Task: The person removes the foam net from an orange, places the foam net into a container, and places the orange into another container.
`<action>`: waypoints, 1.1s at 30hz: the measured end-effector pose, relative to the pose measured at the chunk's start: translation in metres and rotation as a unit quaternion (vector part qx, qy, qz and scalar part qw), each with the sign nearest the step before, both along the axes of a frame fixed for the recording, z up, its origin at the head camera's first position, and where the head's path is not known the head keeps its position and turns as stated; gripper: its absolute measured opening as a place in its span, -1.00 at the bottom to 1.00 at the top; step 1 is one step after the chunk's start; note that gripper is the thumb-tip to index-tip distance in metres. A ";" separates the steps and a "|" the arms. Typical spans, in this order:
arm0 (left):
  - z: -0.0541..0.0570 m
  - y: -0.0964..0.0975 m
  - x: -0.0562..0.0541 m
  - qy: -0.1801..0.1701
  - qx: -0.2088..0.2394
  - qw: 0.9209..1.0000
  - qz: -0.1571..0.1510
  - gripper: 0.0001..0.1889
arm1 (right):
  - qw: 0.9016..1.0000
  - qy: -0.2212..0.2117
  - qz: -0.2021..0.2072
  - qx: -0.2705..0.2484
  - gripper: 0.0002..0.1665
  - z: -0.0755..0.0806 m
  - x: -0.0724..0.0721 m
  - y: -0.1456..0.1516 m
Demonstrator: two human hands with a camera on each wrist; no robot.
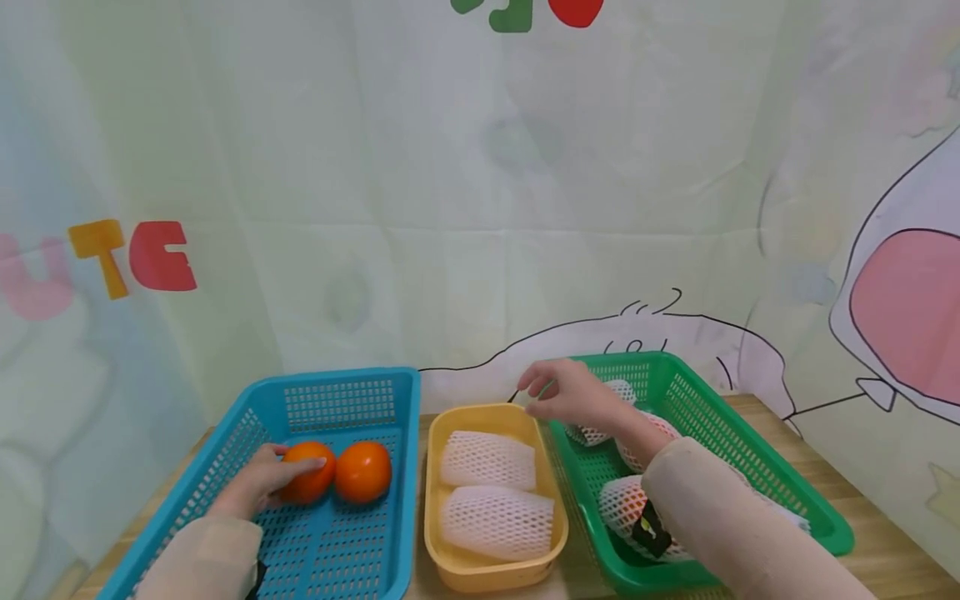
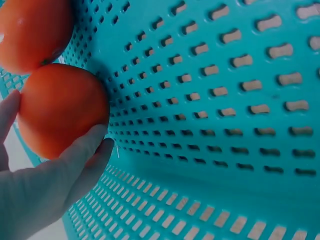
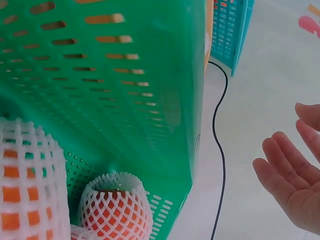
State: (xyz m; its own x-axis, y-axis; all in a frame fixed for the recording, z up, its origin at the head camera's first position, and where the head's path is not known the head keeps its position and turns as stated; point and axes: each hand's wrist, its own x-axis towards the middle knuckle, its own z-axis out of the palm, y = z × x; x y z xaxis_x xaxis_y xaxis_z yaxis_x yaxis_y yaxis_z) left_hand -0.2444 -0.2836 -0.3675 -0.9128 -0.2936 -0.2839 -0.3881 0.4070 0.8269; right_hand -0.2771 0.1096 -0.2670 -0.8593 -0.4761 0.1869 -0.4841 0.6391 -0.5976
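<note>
In the blue basket (image 1: 392, 512), my left hand (image 1: 253, 483) holds a smooth round orange fruit (image 2: 62, 107), thumb on one side and fingers on the other. A second such fruit (image 1: 363, 473) lies against it on the right. My right hand (image 1: 576, 393) is in the air near the back left rim of the green basket (image 1: 806, 512), its fingers loosely bent and nothing between them. Several fruits in foam net sleeves, one sleeved fruit (image 3: 115, 210) among them, lie in that basket, partly hidden by my right forearm.
Between the two baskets stands a small yellow basket (image 1: 467, 577) with two white foam net sleeves (image 1: 491, 461) inside. All stand on a wooden table (image 1: 896, 550). Behind hangs a printed cloth (image 1: 405, 183). A thin black cable (image 3: 223, 150) shows beyond the green basket.
</note>
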 end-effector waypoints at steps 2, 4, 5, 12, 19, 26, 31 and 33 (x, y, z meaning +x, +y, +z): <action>0.000 0.000 -0.001 -0.004 -0.002 1.000 0.001 -0.04 | 1.000 -0.001 0.004 -0.003 -0.77 0.001 0.000 0.002; 0.001 0.001 -0.001 -0.008 -0.003 1.000 0.000 -0.06 | 1.000 -0.004 0.007 -0.007 -0.77 0.002 0.000 0.005; 0.001 0.002 -0.001 -0.010 -0.003 1.000 0.002 -0.07 | 1.000 -0.006 0.007 -0.007 -0.76 0.002 0.000 0.006; -0.009 -0.005 -0.012 -0.026 -0.023 0.999 -0.002 -0.04 | 1.000 0.002 0.016 -0.004 -0.73 0.002 -0.001 0.017; 0.000 -0.003 -0.007 -0.024 -0.034 0.999 -0.008 -0.13 | 1.000 -0.008 0.014 -0.009 -0.73 0.005 0.000 0.023; 0.008 -0.002 0.000 0.004 -0.045 0.999 -0.023 -0.17 | 1.000 -0.004 0.011 -0.006 -0.70 0.008 -0.002 0.034; -0.003 -0.017 -0.015 0.006 -0.057 0.998 -0.027 -0.11 | 1.000 0.001 0.005 0.000 -0.69 0.008 -0.003 0.044; 0.010 -0.012 -0.008 0.003 -0.053 0.998 -0.044 -0.11 | 1.000 0.004 0.006 -0.001 -0.70 0.007 -0.003 0.049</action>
